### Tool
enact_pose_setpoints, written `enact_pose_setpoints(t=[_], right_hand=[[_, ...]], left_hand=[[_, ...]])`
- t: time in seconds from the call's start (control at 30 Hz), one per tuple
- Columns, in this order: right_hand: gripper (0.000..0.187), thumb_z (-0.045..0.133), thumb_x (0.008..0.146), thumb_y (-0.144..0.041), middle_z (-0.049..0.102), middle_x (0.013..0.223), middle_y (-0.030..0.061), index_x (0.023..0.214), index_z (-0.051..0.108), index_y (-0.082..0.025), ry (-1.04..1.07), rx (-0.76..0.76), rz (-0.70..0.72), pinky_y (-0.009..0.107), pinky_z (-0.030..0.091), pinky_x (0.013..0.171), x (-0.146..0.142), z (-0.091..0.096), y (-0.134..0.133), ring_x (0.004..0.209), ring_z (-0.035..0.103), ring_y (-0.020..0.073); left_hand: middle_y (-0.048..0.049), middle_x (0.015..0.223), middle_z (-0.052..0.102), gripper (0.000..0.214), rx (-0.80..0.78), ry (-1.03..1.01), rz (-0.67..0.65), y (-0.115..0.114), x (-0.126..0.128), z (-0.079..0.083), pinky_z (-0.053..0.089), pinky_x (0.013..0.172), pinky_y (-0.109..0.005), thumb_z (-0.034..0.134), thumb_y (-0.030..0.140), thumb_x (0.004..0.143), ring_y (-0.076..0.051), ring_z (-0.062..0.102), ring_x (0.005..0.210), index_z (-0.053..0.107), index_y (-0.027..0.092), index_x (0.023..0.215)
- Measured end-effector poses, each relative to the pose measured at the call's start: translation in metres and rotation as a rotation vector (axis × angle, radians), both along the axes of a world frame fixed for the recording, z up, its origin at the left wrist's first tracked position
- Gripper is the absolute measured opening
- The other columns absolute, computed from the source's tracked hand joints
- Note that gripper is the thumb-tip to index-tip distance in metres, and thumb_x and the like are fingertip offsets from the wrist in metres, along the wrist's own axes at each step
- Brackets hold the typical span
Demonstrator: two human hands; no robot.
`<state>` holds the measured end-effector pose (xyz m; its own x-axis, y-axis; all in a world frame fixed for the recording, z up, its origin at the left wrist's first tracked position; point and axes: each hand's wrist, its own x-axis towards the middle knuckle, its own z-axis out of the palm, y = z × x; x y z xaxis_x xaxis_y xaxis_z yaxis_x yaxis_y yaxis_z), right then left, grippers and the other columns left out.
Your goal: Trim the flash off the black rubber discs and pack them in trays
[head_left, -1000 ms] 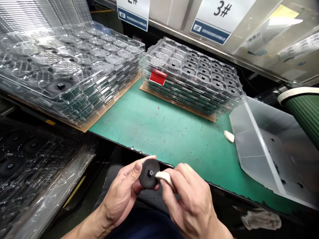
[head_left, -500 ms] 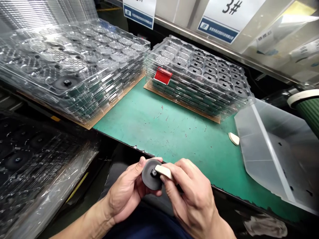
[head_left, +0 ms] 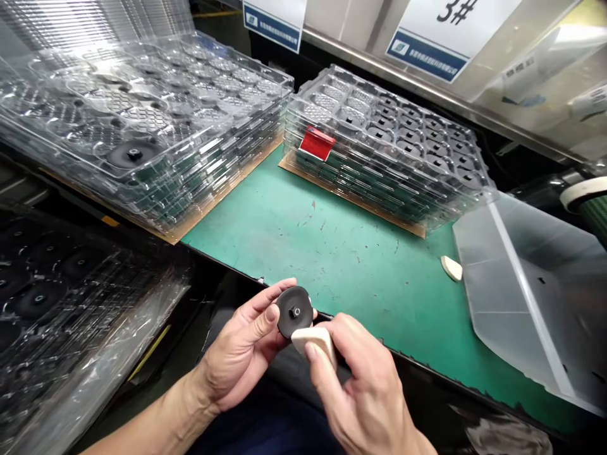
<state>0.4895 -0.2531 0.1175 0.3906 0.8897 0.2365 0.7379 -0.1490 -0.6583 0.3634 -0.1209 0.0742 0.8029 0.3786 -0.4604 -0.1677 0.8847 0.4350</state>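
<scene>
A dark round disc with a small raised hub (head_left: pixel 294 303) is gripped at its edge by my left hand (head_left: pixel 244 351), thumb on its near side. My right hand (head_left: pixel 363 373) pinches a cream-coloured block with a rounded end (head_left: pixel 313 340) between thumb and fingers. The block's tip lies at the disc's lower rim; whether it touches, I cannot tell. Both hands are in front of the table's near edge. Another cream block (head_left: pixel 451 268) rests on the green table top (head_left: pixel 332 246) to the right.
Stacked clear plastic trays (head_left: pixel 213 158) stand on the left, one dark disc (head_left: pixel 133 153) in the top one. A second tray stack (head_left: pixel 370 170) with a red tag (head_left: pixel 317 143) holds dark parts. A translucent bin (head_left: pixel 502 303) is at right; more trayed discs (head_left: pixel 40 297) lie lower left.
The cream block has moved from beside the disc's hub down to its lower rim. My left hand has raised the disc slightly and turned its face. The view has shifted a little.
</scene>
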Motion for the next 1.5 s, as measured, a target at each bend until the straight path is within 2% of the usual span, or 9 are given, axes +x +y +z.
enact_pose_setpoints(t=[0.13,0.23,0.33,0.47,0.6,0.73,0.93,1.27,1.5], right_hand=[[0.015,0.052,0.104,-0.018,0.056,0.082,0.0043,0.096,0.065,-0.017,-0.134,-0.049,0.028,0.035,0.033,0.069,0.006,0.001,0.001,0.074,0.046,0.0188],[0.019,0.048,0.105,-0.02,0.062,0.095,0.0069,0.109,0.067,-0.017,-0.189,-0.114,0.259,0.039,0.038,0.077,0.016,0.011,0.005,0.083,0.051,0.0212],[0.024,0.046,0.106,-0.022,0.064,0.102,0.0072,0.117,0.067,-0.019,-0.255,-0.093,0.427,0.042,0.041,0.085,0.019,0.017,0.009,0.092,0.054,0.0231],[0.016,0.052,0.103,-0.02,0.057,0.081,0.005,0.091,0.063,-0.017,-0.247,-0.042,0.108,0.037,0.037,0.071,0.011,0.009,0.008,0.075,0.049,0.0191],[0.026,0.051,0.102,-0.018,0.047,0.07,0.0001,0.077,0.053,-0.018,-0.003,0.014,-0.091,0.032,0.031,0.061,-0.005,0.003,0.007,0.063,0.042,0.0144],[0.018,0.052,0.1,-0.012,0.046,0.069,0.0005,0.086,0.063,-0.017,-0.029,0.145,-0.115,0.033,0.029,0.062,-0.017,0.011,0.012,0.064,0.039,0.0157],[0.012,0.057,0.095,-0.007,0.046,0.069,0.001,0.097,0.066,-0.015,-0.08,0.235,-0.099,0.033,0.027,0.061,-0.017,0.027,0.013,0.064,0.039,0.0159],[0.014,0.054,0.098,-0.012,0.046,0.07,0.0009,0.088,0.062,-0.016,0.013,0.146,-0.058,0.033,0.029,0.062,-0.006,0.015,0.002,0.065,0.041,0.0157],[0.015,0.053,0.101,-0.015,0.051,0.074,0.0025,0.089,0.063,-0.016,-0.002,0.048,-0.043,0.034,0.03,0.066,0.004,0.013,-0.004,0.069,0.042,0.0168]], left_hand=[[-0.0109,0.107,0.079,0.037,-0.007,0.033,-0.184,-0.002,-0.003,-0.007,0.063,0.079,-0.031,0.062,0.042,0.1,-0.02,0.075,0.086,0.073,0.017,0.124],[-0.0109,0.079,0.074,0.052,-0.086,0.036,-0.369,-0.01,-0.005,-0.015,0.061,0.057,-0.029,0.052,0.055,0.101,-0.019,0.071,0.062,0.078,0.009,0.103],[-0.0133,0.075,0.073,0.061,-0.196,-0.011,-0.406,-0.015,-0.006,-0.018,0.061,0.053,-0.031,0.049,0.06,0.1,-0.021,0.072,0.061,0.078,0.006,0.103],[-0.0076,0.116,0.078,0.039,-0.119,-0.054,-0.142,-0.011,-0.004,-0.013,0.061,0.087,-0.027,0.073,0.039,0.093,-0.018,0.073,0.099,0.072,0.024,0.129],[-0.0078,0.129,0.076,0.064,0.18,-0.047,-0.043,-0.002,-0.005,-0.005,0.052,0.105,-0.028,0.092,0.025,0.075,-0.022,0.068,0.12,0.069,0.028,0.134],[-0.009,0.129,0.077,0.062,0.354,0.01,0.013,0.004,-0.003,0.006,0.055,0.101,-0.028,0.095,0.023,0.07,-0.025,0.07,0.118,0.072,0.03,0.127],[-0.0087,0.128,0.077,0.059,0.433,0.032,0.015,0.002,0.003,0.017,0.059,0.092,-0.026,0.096,0.021,0.068,-0.026,0.072,0.114,0.074,0.03,0.122],[-0.0087,0.126,0.077,0.058,0.314,0.051,0.027,0.001,-0.003,0.018,0.056,0.101,-0.026,0.093,0.026,0.073,-0.027,0.069,0.122,0.073,0.028,0.127],[-0.0068,0.127,0.077,0.052,0.169,0.059,-0.09,0.003,-0.011,0.013,0.057,0.095,-0.022,0.086,0.031,0.081,-0.024,0.071,0.116,0.072,0.03,0.131]])
